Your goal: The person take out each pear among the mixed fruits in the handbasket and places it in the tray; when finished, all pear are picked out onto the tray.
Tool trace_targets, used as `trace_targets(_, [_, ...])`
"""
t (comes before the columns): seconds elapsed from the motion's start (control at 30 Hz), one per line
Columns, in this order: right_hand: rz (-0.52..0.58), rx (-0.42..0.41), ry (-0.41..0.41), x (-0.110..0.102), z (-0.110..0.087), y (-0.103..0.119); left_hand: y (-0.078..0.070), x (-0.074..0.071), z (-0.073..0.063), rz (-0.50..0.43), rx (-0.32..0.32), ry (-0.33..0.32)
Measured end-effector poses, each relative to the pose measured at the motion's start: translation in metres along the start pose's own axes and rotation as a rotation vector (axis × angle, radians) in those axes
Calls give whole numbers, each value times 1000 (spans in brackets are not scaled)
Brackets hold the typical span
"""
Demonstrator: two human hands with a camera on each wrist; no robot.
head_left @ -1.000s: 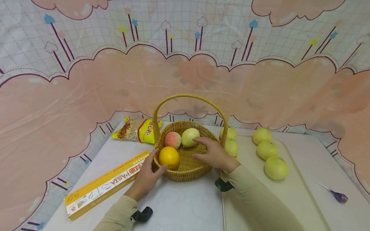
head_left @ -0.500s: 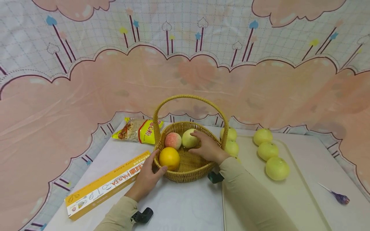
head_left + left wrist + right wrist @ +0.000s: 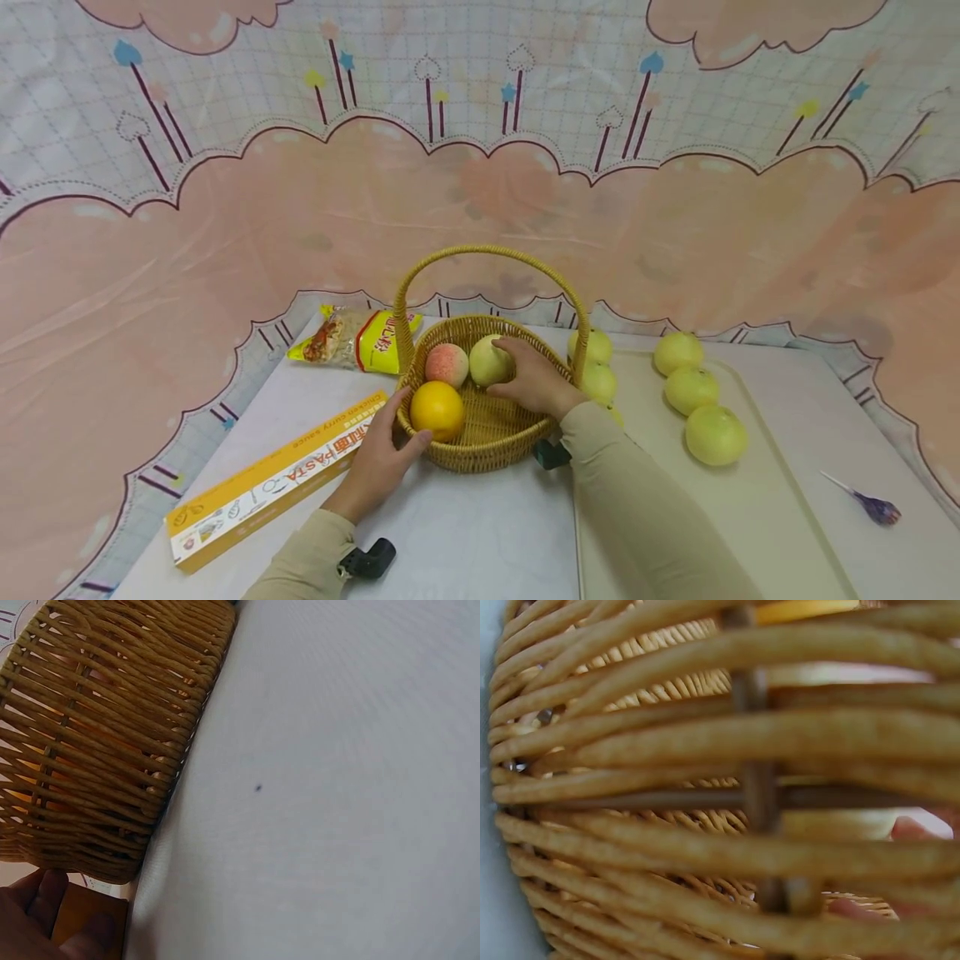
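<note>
A wicker basket (image 3: 483,457) with a tall arched handle stands in the middle of the table. In it lie an orange (image 3: 437,411), a pinkish peach (image 3: 447,365) and a pale green round fruit (image 3: 487,364). My right hand (image 3: 536,379) reaches over the basket's right rim and grips the pale green fruit, thumb in front and fingers over its top. My left hand (image 3: 381,458) rests against the basket's front left side, thumb and fingers spread apart. The left wrist view shows its fingertips (image 3: 51,889) at the wicker wall. Through the weave, the right wrist view shows part of a finger (image 3: 909,829).
A pasta box (image 3: 277,483) lies at the left, and a yellow food packet (image 3: 352,340) behind it. On a cream tray (image 3: 675,533) at the right sit several pale green fruits (image 3: 716,435). A lollipop (image 3: 873,507) lies at the far right. A patterned cloth hangs behind.
My right hand has moved forward and left inside the basket and closed round the pale green fruit. The left hand has stayed at the basket's side.
</note>
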State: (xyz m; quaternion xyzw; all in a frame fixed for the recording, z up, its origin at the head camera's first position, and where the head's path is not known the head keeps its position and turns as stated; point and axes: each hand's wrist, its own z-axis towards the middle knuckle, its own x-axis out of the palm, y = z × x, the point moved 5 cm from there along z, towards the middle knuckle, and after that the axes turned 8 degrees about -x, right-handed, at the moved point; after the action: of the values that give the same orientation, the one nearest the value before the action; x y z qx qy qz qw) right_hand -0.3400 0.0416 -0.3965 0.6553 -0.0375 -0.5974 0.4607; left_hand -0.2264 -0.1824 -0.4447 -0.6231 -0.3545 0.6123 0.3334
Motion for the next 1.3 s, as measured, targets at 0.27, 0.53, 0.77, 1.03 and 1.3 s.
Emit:
trace_targets(0.27, [-30, 0, 6, 1, 0, 3, 1, -1, 0, -3, 0, -3])
trace_targets(0.53, [-99, -52, 58, 2, 0, 7, 2, 0, 0, -6, 9, -6])
trace_targets(0.77, [-43, -50, 95, 6, 0, 6, 2, 0, 1, -7, 9, -5])
trace_targets(1.03, [1, -73, 169, 13, 0, 6, 1, 1, 1, -17, -1, -3])
trace_targets(1.3, [-8, -76, 201, 17, -1, 7, -1, 0, -1, -10, -2, -4])
